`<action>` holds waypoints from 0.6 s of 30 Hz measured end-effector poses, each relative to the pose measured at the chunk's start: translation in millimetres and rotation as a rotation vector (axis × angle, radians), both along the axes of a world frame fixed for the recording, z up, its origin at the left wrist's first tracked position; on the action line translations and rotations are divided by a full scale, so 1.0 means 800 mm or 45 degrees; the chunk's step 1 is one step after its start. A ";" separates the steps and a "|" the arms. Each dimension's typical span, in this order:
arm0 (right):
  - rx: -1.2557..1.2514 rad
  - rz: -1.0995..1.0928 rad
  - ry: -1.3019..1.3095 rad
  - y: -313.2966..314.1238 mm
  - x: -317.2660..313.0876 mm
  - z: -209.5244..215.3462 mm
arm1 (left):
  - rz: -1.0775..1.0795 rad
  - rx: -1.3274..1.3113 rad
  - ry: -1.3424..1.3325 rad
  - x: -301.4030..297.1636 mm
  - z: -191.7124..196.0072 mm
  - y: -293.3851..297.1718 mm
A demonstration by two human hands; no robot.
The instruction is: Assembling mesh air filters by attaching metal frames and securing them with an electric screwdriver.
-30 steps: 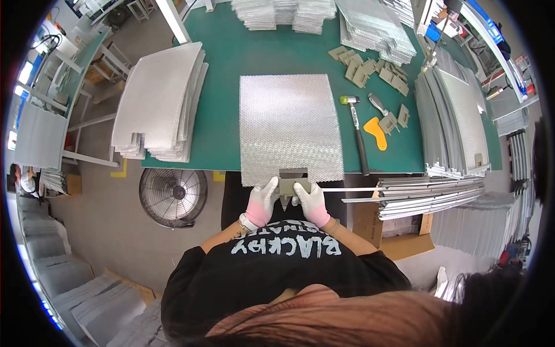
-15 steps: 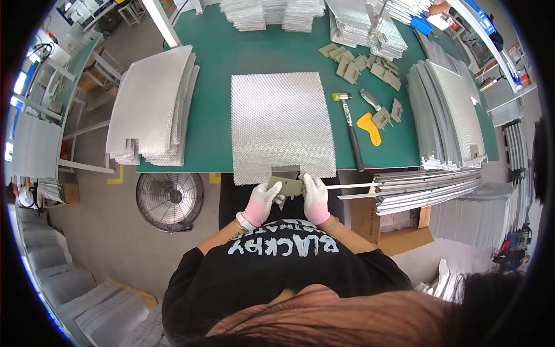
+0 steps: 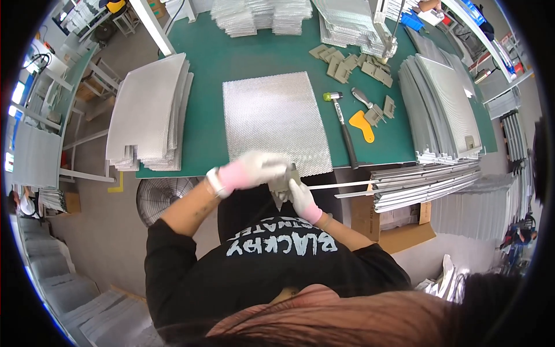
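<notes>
A silvery mesh sheet (image 3: 272,115) lies on the green table with its near end at the front edge. Past that edge, my gloved right hand (image 3: 304,199) grips a grey-green plastic piece (image 3: 280,188), its thumb up against it. My gloved left hand (image 3: 257,169) is slightly blurred over the sheet's near edge. Its fingers are stretched out toward the plastic piece and hide its upper part and the cut-out in the sheet; whether they touch the piece I cannot tell.
Right of the sheet lie a hammer (image 3: 345,133), a yellow scraper (image 3: 362,126), a grey-handled tool (image 3: 364,98) and several loose plastic pieces (image 3: 341,65). Mesh stacks stand left (image 3: 147,110) and right (image 3: 442,110). Metal strips (image 3: 428,189) jut out below the right front edge.
My left hand has let go of the plastic piece and swung up and left over the sheet's near edge. The piece has tilted from lying flat in my right hand. The view has shifted slightly.
</notes>
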State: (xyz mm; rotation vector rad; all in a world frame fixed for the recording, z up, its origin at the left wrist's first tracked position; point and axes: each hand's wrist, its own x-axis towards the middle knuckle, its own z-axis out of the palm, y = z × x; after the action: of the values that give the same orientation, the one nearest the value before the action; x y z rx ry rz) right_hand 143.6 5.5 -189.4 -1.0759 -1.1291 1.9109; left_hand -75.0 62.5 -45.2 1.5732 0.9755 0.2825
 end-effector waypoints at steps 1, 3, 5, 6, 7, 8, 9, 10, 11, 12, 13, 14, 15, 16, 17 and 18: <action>0.015 -0.123 0.017 -0.001 -0.007 0.012 | -0.037 0.741 0.357 0.005 -0.005 0.034; 0.006 -0.283 0.087 -0.001 -0.011 0.022 | -0.060 1.484 0.726 0.017 -0.036 0.057; 0.064 -0.497 0.023 -0.008 0.004 0.015 | -0.198 1.331 0.737 0.034 -0.060 0.067; 0.160 -0.604 -0.054 -0.015 0.015 0.009 | -0.149 1.371 0.739 0.047 -0.072 0.051; 0.166 -0.831 -0.003 -0.024 0.011 0.015 | -0.139 1.320 0.772 0.065 -0.070 0.034; 0.185 -0.871 -0.090 -0.025 0.020 0.007 | -0.122 1.264 0.809 0.079 -0.062 0.017; 0.283 -0.860 -0.207 -0.021 0.026 -0.009 | -0.109 1.226 0.857 0.092 -0.057 0.005; 0.378 -0.838 -0.324 -0.015 0.028 -0.010 | -0.115 1.221 0.849 0.094 -0.057 0.002; 0.371 -0.842 -0.332 -0.011 0.032 -0.011 | -0.055 1.231 0.857 0.094 -0.059 -0.001; 0.208 -0.808 -0.185 -0.006 0.036 -0.011 | 0.005 1.240 0.866 0.094 -0.061 -0.004; 0.053 -0.767 -0.034 0.002 0.038 0.000 | 0.000 1.224 0.837 0.093 -0.061 -0.003; 0.049 -0.764 -0.037 0.001 0.039 0.012 | 0.002 1.218 0.837 0.091 -0.062 -0.006; 0.019 -0.682 0.012 -0.002 0.041 0.026 | 0.017 1.223 0.830 0.090 -0.063 -0.009; -0.005 -0.609 0.062 -0.002 0.043 0.034 | 0.027 1.236 0.819 0.090 -0.063 -0.008; -0.127 -0.752 0.110 -0.005 0.035 0.029 | 0.022 1.240 0.816 0.091 -0.062 -0.009; -0.125 -0.759 0.112 -0.008 0.031 0.024 | 0.017 1.226 0.814 0.092 -0.060 -0.011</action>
State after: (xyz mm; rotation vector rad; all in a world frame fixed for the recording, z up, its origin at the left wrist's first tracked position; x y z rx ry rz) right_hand 168.4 -0.9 -170.1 -1.2031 -0.5767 1.5254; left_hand -1.2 53.6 -93.6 2.6338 1.4502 0.2785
